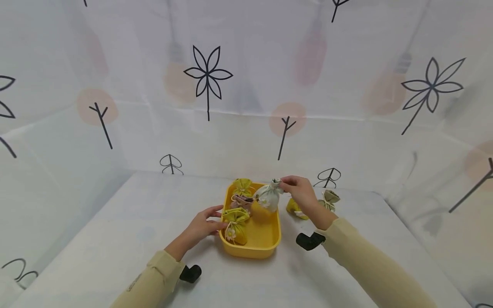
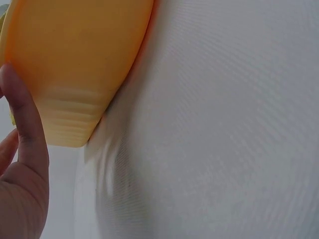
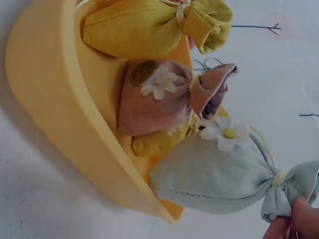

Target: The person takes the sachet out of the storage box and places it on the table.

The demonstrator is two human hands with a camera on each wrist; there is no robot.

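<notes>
My right hand pinches the gathered neck of a pale grey-green drawstring pouch with a white flower. This pouch hangs over the right rim of a yellow plastic tub. At the tub's left side, my left hand holds the rim, fingertips overlapping the edge. Inside the tub are a yellow pouch at front left, a mauve pouch behind it, and another yellow pouch at the back. The left wrist view has the tub's outer wall beside a finger.
Right of the tub, a yellow pouch lies on the white-covered table, partly behind my right hand. A beige-green pouch stands farther right. Behind the table hangs a white patterned sheet. Black wrist devices sit under both forearms.
</notes>
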